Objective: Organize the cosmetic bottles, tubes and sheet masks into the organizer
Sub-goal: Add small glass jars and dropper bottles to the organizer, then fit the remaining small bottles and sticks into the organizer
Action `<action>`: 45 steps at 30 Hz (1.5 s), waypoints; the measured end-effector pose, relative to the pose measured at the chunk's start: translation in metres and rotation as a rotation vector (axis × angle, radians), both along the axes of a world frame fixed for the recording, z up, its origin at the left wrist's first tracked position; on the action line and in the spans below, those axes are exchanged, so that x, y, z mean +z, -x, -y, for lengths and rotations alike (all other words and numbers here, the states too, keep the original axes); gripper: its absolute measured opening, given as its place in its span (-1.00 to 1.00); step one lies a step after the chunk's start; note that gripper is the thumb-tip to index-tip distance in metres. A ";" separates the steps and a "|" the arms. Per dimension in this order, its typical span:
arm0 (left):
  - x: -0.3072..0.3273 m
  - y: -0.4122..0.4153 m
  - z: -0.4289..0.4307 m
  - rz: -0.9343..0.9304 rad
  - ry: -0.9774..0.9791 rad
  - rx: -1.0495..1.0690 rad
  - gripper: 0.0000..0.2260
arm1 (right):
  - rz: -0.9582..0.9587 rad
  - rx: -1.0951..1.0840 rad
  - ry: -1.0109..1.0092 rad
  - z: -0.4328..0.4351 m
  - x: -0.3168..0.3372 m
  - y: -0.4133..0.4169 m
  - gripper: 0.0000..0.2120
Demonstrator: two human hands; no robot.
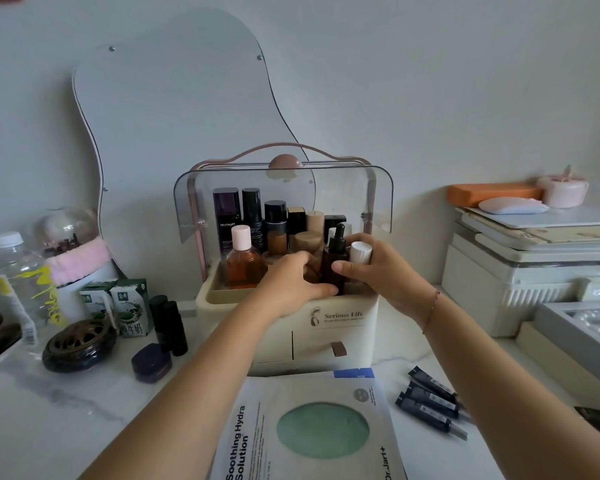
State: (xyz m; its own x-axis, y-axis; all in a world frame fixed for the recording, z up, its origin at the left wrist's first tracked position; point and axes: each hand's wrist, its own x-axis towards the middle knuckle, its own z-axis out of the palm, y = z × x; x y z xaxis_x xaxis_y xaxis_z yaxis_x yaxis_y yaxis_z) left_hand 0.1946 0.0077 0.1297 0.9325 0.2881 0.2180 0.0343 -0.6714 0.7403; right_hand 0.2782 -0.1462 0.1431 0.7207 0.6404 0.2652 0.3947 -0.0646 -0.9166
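The cream organizer [340, 320] stands in the middle with its clear lid [378, 202] flipped up; several bottles fill its top tray. My left hand [291, 282] rests at the tray's front rim against a dark pump bottle [335, 261]. My right hand [378, 271] wraps a white-capped bottle [360, 251] beside it, thumb touching the pump bottle. An amber bottle with a pink cap [243, 261] stands at the tray's left. Sheet masks [312, 431] lie on the table in front. Three dark tubes [430, 403] lie at the right.
Left of the organizer are two dark cylinders [170, 327], a dark jar [151, 363], milk cartons [125, 306], a round burner [78, 344] and a water bottle [18, 278]. A wavy mirror [174, 109] leans behind. Stacked boxes [527, 271] fill the right.
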 end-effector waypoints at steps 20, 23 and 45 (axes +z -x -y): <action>-0.002 0.006 -0.002 0.081 0.009 0.006 -0.54 | 0.258 -0.114 0.099 0.018 -0.025 0.001 -0.71; -0.004 0.018 0.000 0.158 0.060 0.015 -0.49 | 0.310 -0.290 0.073 0.020 -0.026 0.013 -0.56; -0.140 0.145 -0.143 0.173 0.114 0.722 -0.64 | 0.431 0.249 0.343 -0.031 -0.112 0.122 -0.83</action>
State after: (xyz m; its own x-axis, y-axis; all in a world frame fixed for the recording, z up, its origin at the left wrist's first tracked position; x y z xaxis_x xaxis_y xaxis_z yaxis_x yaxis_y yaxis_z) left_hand 0.0500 0.1503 -0.0105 0.4586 0.8446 0.2763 0.3140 -0.4448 0.8387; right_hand 0.1563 -0.1151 0.0313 0.4114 0.8770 0.2483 0.7674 -0.1862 -0.6136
